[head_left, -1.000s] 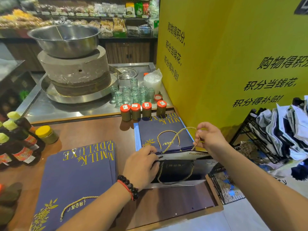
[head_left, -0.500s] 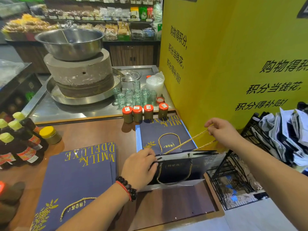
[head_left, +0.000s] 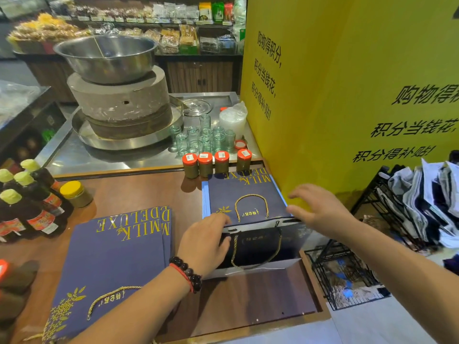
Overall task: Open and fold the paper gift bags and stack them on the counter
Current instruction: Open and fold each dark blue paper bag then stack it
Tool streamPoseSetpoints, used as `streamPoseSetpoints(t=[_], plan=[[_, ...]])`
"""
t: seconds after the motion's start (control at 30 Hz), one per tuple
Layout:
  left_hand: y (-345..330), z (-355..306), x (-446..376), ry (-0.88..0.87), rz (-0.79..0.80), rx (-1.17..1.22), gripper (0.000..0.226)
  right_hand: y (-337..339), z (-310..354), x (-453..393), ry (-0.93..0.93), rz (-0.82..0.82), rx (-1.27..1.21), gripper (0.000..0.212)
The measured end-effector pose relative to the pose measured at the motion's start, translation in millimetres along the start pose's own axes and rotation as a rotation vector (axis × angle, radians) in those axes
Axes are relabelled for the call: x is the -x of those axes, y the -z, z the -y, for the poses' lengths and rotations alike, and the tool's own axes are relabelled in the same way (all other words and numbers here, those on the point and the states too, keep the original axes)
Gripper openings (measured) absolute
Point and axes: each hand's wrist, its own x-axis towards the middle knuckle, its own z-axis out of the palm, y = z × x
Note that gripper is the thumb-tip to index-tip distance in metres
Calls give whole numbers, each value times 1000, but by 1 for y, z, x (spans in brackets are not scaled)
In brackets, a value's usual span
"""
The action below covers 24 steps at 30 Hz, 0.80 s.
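We see a navy paper gift bag (head_left: 260,247) standing opened on the brown wooden counter (head_left: 248,299), its mouth facing us, with a gold rope handle hanging inside against the dark interior. Our left hand (head_left: 205,240), wearing a dark bead bracelet (head_left: 186,273) and a red cord at the wrist, grips the bag's left wall, fingers curled over its upper edge. Our right hand (head_left: 316,211) hovers just beside the bag's upper right corner with fingers spread and relaxed, holding nothing; we cannot tell whether its fingertips touch the paper. Directly behind the opened bag lies a small stack of flat navy bags printed MILK DELUXE in gold (head_left: 244,194), the top one's gold handle lying on its face. To the left, well apart, rests a larger flat pile of the same navy bags (head_left: 111,259). Four orange-lidded jars (head_left: 214,163) stand in a row at the counter's far edge, with clear glass jars (head_left: 202,139) behind them on the steel surface. A grey stone mill (head_left: 119,105) carries a steel bowl (head_left: 106,57). A yellow wall panel with black characters (head_left: 347,95) rises on the right.
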Motion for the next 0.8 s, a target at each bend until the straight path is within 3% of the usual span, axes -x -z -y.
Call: streamPoseSetpoints(t=[0.1, 0.2, 0.37, 0.5, 0.67, 0.8], plan=[[4, -4, -3, 22, 35, -19, 39, -12, 28, 12, 207, 122, 141, 58], [5, -6, -6, 7, 124, -127, 28, -30, 31, 18, 198, 187, 245, 38], [7, -13, -5, -44, 168, -228, 22, -44, 17, 21, 219, 63, 301, 25], [-2, -18, 8, -107, 90, -172, 22, -57, 3, 29, 261, -88, 256, 14], [-43, -27, 51, -90, 171, -167, 31, -94, -10, 71, 404, -121, 90, 25], [-88, -30, 93, -31, 309, -122, 11, -149, -21, 113, 448, -58, 48, 31]])
